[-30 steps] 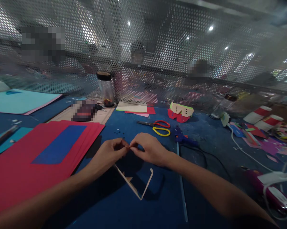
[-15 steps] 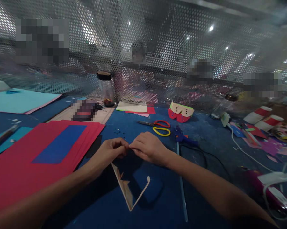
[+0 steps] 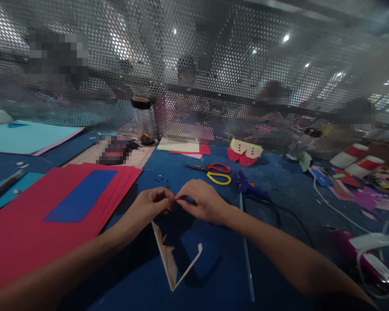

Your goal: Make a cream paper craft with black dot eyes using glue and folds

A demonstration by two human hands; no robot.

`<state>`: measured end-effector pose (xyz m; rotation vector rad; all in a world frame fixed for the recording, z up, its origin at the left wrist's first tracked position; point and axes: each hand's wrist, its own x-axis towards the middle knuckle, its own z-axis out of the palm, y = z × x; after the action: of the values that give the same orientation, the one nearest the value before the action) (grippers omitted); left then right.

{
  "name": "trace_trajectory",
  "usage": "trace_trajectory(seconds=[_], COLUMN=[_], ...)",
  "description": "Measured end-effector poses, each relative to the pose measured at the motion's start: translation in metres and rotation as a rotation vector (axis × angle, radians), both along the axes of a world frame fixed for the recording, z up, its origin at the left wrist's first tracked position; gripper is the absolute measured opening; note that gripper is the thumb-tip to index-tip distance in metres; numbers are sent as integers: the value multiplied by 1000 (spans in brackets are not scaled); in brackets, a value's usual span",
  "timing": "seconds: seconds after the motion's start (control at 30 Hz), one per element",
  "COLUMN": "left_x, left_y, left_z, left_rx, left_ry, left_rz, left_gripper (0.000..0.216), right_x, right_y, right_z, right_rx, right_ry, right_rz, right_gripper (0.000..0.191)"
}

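Observation:
My left hand [image 3: 157, 201] is closed in a pinch at the middle of the table. From beneath it hangs a folded cream paper piece [image 3: 169, 263] with a notch along one side and a thin bent arm at the right; its upper end is hidden by that hand. My right hand [image 3: 201, 201] meets the left fingertips, thumb and forefinger pinched together. Whatever lies between the fingertips is too small to make out. Beyond the hands lie scissors [image 3: 218, 173] with red and yellow handles. Right of them rests a blue glue gun [image 3: 251, 188] with a long clear glue stick [image 3: 248, 268].
Red paper sheets [image 3: 22, 242] with a blue strip [image 3: 80, 196] cover the left side. A cream-and-red paper cutout [image 3: 245, 152] stands near the perforated metal screen [image 3: 213, 56]. Two jars [image 3: 144, 123] stand at the back. Cables, paper scraps [image 3: 369, 199] and striped cups [image 3: 364, 166] fill the right.
The right thumb and forefinger have parted in the middle, showing a gap between them. The cream paper piece's lower corner has swung slightly left and down.

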<state>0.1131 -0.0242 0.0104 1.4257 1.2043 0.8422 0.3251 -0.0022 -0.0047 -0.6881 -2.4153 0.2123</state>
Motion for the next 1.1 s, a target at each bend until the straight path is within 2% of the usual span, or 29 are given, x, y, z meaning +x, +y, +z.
trace_trajectory(seconds=[0.23,0.57,0.77,1.1], left_x=[-1,-3,-3,-5], left_y=[2,-4,-5,-3], left_z=[-3,2,1,-6], left_rx=[21,138,148,181], left_ry=[26,178,172,193], left_rz=[-2,-20,-26,-59], left_gripper=[31,26,22,16], right_x=[-2,-4,-6,-9], right_y=[-2,-2,-3,-8], right_z=[3,4,6,11], right_rx=[-152,-323,-443,-555], right_ry=[60,127,156,148], right_rz=[-37,-39,-30,-70], right_gripper=[7,3,2,4])
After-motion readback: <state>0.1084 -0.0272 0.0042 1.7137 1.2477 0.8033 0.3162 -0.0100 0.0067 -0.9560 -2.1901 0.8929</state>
